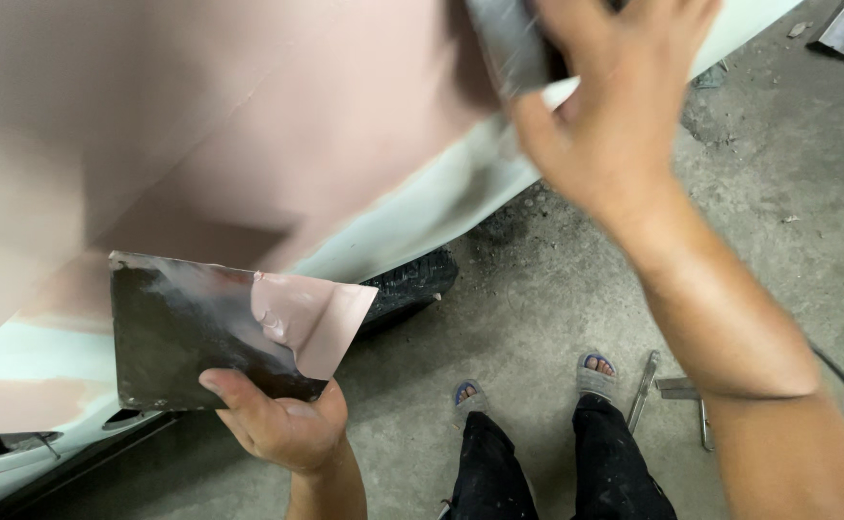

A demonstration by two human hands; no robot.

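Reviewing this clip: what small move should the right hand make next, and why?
Probably draw the spreader on across the car panel: the right hand presses it there, blurred, while the left hand holds a dark board with pink filler ready.

The flat board [200, 332] lies above the left hand [282, 424] fingers, with filler paste [311, 318] on it; the spreader [509, 43] sits left of the right hand [615, 116] fingers, against the car panel [200, 125].

spreader [509, 43] blurred, right hand [615, 106] cropped
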